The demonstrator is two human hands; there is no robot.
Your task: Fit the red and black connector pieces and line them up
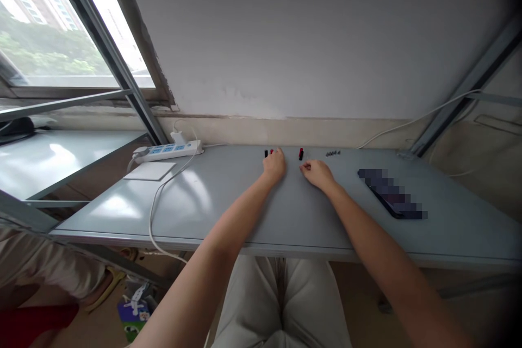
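Near the back of the grey desk [228, 196], my left hand [275, 164] has its fingers bent down and drawn together. A small black cylinder [266, 153] and a small red piece [272, 151] show at its fingertips; whether it grips either is hidden. My right hand [318, 172] is closed in a pinch low over the desk, and what is between its fingertips is too small to name. Just beyond that pinch stands a small red-and-black cylinder [300, 154]. Several tiny metal pieces, possibly screws [333, 153], lie in a row farther right.
A dark phone-like slab [391, 196], partly pixelated, lies at the right. On the left are a white power strip [169, 151], a flat white square [150, 171] and a white cable [154, 201] hanging over the front edge. Another person's leg [49, 263] is at lower left.
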